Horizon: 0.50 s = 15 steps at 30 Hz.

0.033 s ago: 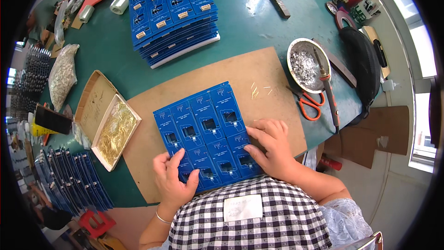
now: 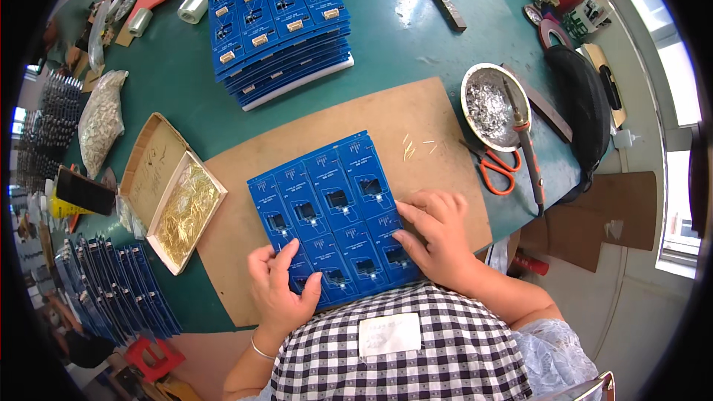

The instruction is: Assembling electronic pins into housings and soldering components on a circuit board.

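Observation:
A blue circuit board panel (image 2: 338, 208), divided into several units with dark square cut-outs, lies tilted on a brown cardboard sheet (image 2: 438, 126). Its near edge reaches my checked apron. My left hand (image 2: 282, 286) holds the near left corner, thumb and forefinger on the top face. At the right edge my right hand (image 2: 438, 238) grips the panel, thumb on top and the other fingers along the side. Several thin brass pins (image 2: 408, 147) lie loose on the cardboard beyond my right hand. Left of the panel, an open box (image 2: 210, 204) holds many more pins.
A tall stack of blue boards (image 2: 275, 30) stands at the back. On the right, a soldering iron (image 2: 531, 167) leans across a metal bowl (image 2: 473, 120) of solder scraps, beside orange-handled scissors (image 2: 496, 171). More boards (image 2: 119, 286) stand upright at the left; a bag of white parts (image 2: 102, 122) lies behind.

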### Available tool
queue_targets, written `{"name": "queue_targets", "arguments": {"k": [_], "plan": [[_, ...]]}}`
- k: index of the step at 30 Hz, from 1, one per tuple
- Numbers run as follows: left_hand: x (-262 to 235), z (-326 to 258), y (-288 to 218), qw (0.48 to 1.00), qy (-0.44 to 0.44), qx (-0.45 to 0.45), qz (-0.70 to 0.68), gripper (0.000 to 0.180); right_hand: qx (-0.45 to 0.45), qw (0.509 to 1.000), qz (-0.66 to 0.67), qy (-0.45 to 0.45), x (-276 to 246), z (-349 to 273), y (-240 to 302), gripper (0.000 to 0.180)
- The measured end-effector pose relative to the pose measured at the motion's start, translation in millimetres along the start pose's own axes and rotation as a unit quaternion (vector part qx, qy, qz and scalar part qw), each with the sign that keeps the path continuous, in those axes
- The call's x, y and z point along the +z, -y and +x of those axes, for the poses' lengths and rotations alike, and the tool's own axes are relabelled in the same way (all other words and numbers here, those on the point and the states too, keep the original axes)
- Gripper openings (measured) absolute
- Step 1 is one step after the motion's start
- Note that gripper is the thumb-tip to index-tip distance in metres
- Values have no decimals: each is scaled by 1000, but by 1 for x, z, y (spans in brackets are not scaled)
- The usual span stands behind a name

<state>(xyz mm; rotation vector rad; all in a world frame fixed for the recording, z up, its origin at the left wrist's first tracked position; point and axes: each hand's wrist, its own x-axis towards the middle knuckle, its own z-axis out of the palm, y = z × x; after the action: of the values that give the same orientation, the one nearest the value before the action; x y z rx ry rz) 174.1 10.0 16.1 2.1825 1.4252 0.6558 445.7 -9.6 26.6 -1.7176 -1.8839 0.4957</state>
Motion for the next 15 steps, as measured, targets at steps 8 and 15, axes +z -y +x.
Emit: {"name": "queue_targets", "arguments": {"k": [8, 15], "plan": [[6, 2, -5, 999, -2, 17, 30, 61, 12, 996, -81, -26, -7, 3, -3, 40], [5, 2, -2, 1000, 5, 14, 2, 61, -23, 991, -131, -18, -12, 2, 2, 36]]}}
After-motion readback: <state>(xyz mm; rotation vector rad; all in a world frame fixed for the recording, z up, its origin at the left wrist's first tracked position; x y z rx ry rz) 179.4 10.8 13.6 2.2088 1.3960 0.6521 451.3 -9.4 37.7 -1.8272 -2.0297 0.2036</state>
